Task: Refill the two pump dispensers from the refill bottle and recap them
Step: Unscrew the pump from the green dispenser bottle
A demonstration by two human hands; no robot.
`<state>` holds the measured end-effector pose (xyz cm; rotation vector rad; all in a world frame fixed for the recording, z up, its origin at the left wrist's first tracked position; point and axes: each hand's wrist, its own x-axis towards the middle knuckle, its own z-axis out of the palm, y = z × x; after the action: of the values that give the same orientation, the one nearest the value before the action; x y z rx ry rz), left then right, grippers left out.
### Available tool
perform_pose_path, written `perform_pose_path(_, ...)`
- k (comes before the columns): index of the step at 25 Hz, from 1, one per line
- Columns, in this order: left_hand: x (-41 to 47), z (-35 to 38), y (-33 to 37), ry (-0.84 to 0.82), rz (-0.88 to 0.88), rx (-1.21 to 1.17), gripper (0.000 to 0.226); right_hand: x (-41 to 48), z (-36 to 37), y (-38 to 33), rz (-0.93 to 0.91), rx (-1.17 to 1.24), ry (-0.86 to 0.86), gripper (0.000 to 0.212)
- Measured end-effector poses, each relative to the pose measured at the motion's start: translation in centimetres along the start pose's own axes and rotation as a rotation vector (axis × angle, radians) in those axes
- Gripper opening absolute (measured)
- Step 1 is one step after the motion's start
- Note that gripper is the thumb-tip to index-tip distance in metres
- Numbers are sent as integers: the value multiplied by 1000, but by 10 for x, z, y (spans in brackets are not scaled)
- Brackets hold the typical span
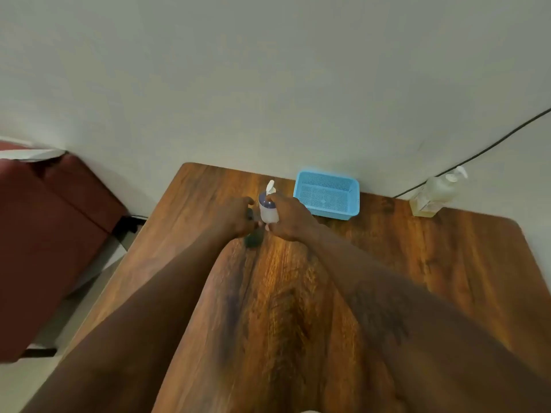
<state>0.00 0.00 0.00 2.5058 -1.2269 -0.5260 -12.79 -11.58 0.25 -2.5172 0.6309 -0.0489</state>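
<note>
Upright capped white dispenser (269, 210), mid-table

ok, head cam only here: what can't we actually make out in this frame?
- Dark object under the left hand: mostly covered and blurred; identity unclear.
- White pump dispenser: the right hand covers its right side and base; fill level unreadable.
- Clear pump bottle at the far right: label too small to read.
- Blue basket: its near wall hides part of the floor.

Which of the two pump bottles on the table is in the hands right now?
The small white pump bottle with the dark blue collar, left of the blue basket. The right hand holds it; the clear yellowish pump bottle stands untouched far right.
</note>
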Motion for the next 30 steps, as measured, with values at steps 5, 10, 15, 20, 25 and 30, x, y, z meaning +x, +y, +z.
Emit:
perform_pose_path(5, -1, 8, 1, 33, 61, 21, 26, 3, 11, 3, 48, 1, -63, 64)
perform_pose_path(10, 0, -12, 22, 31, 103, -44, 23, -8, 7, 9, 21, 38, -34, 44)
perform_pose_path(15, -5, -36, 67, 54, 202, -87, 29, -34, -8, 18, 52, 216, 148, 34)
perform_pose_path(20, -21, -39, 113, 79, 290, -177, 44, -67, -36, 34, 106, 254, 376, 23)
perform_pose_path(25, -41, -16, 134, -66, 298, -330, 75, -106, -54, 61, 138, 242, 466, 23)
perform_pose_path(30, -52, 48, 123, -89, 270, -411, 96, -126, -38, 94, 136, 269, 539, 40)
